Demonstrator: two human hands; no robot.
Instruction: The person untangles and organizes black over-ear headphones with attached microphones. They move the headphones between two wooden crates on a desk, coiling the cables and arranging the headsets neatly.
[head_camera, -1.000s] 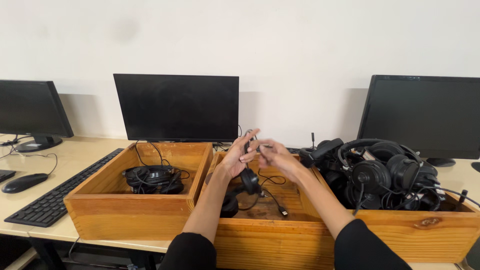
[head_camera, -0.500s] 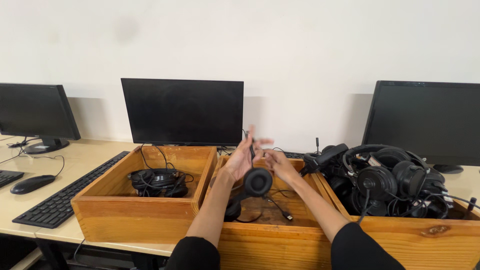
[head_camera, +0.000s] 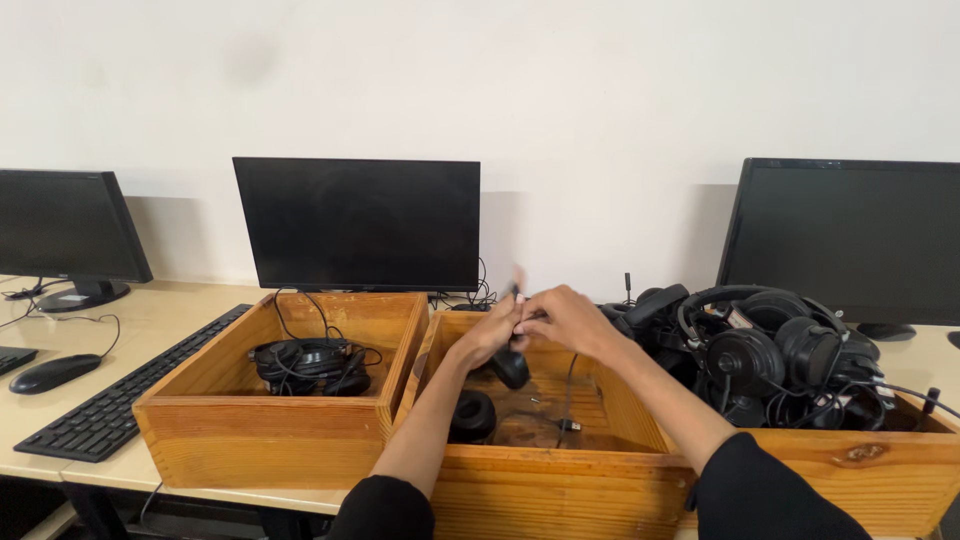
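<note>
Sitting coiled in the left wooden box on the pale surface, a wound black headset; over the middle wooden box, left hand and right hand pinching together on a black headset, its earcup and cable dangling into the box. Possibly slipping from so light a pinch, or snagging its plug on the box wall. Crowding the right compartment, a tangled heap of headsets, likely catching any stray loop.
</note>
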